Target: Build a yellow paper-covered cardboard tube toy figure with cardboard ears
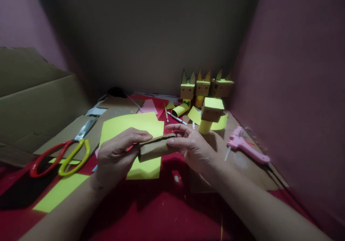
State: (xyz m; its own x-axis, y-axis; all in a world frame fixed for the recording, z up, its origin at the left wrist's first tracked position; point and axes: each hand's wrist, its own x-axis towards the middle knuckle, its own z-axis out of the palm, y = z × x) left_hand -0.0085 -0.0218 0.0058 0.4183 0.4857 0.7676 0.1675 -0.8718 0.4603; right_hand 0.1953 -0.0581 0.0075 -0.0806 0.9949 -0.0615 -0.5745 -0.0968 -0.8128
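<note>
A brown cardboard tube (155,150), flattened and with a seam along its top, is held level between my two hands. My left hand (121,149) grips its left end, thumb and fingers closed on it. At the right end, my right hand (192,146) pinches it with the thumb in front, the index finger reaching out above. Below and behind the tube lies a sheet of yellow paper (115,126). Past my right hand stands a cardboard figure (212,110) with a box head, yellow on top, on a yellow tube body.
Scissors (67,149) with red and yellow handles lie at left, near a big cardboard piece (35,108). A pink glue gun (246,146) with a cord rests on cardboard at right. Several eared cardboard figures (187,90), a pencil (166,112) and paper scraps are behind.
</note>
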